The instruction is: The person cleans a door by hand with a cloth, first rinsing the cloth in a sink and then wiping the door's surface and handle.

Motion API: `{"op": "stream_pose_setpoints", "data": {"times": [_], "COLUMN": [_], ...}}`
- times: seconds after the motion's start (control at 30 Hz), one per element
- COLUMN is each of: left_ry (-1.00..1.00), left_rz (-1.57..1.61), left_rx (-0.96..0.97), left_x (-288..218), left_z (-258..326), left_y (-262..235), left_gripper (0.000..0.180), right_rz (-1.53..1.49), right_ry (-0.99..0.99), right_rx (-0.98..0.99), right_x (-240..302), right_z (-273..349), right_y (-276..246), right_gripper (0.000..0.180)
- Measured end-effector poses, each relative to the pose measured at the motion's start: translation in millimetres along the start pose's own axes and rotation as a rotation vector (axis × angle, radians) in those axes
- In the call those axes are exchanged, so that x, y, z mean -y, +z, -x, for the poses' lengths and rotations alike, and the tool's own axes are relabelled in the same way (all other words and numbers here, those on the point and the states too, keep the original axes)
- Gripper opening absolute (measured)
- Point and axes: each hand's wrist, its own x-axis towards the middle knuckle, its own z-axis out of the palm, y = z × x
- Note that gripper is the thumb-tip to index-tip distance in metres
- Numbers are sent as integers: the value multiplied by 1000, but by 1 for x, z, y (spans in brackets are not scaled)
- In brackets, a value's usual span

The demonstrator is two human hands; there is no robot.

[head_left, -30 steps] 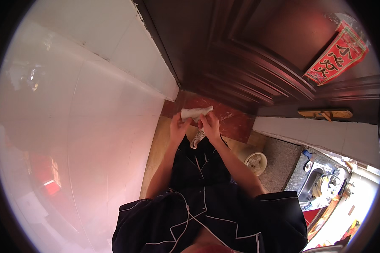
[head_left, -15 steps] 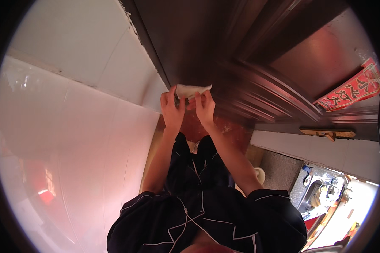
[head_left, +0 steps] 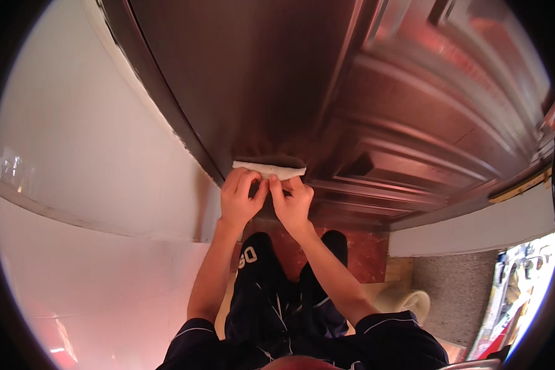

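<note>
Both my hands grip a white folded cloth (head_left: 270,169), which looks like a thin wipe or rag and stretches sideways as a narrow strip. My left hand (head_left: 240,196) pinches its left part with bent fingers. Its right part is pinched by my right hand (head_left: 293,202), thumb toward me. The two hands almost meet at the middle of the strip. Right behind the cloth stands a dark brown door (head_left: 253,80); whether the cloth touches its surface I cannot tell. The fingertips behind the strip are partly hidden.
A pale wall (head_left: 105,142) runs close along my left side. Raised panels (head_left: 407,166) mark the door on the right. Below are a dark red floor patch (head_left: 370,253), a round cream-coloured object (head_left: 413,303) and a grey mat (head_left: 453,293). Bright clutter lies at the far right.
The view has tilted and shifted, showing more of the door. The cloth, bunched and slanting before, is now a longer, straighter strip. My hands are closer together, both still holding it.
</note>
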Motion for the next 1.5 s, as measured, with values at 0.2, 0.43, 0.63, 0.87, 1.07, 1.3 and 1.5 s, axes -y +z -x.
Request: {"op": "stream_pose_setpoints", "data": {"times": [0.2, 0.43, 0.63, 0.87, 1.07, 1.3, 1.5], "left_ry": [22, 12, -70, 11, -230, -373, -290], "left_rz": [38, 45, 45, -39, 1, 96, 220], "left_rx": [-80, -22, -281, -479, -350, -15, -18], "left_x": [47, 76, 37, 42, 73, 92, 52], "left_z": [76, 112, 12, -35, 61, 163, 123], "left_y": [53, 73, 30, 4, 34, 76, 94], "left_gripper": [24, 21, 11, 7, 8, 9, 9], "right_rz": [-15, -86, 31, -255, -3, 153, 49], "right_ry": [99, 232, -75, -113, -57, 141, 75], "right_rx": [13, 68, 67, 127, 244, 223, 174], "right_x": [-80, -121, -35, 15, -63, -161, -141], "right_z": [51, 71, -15, -54, 19, 102, 68], "right_y": [9, 16, 31, 63, 66, 34, -25], "right_gripper": [17, 17, 28, 24, 15, 15, 24]}}
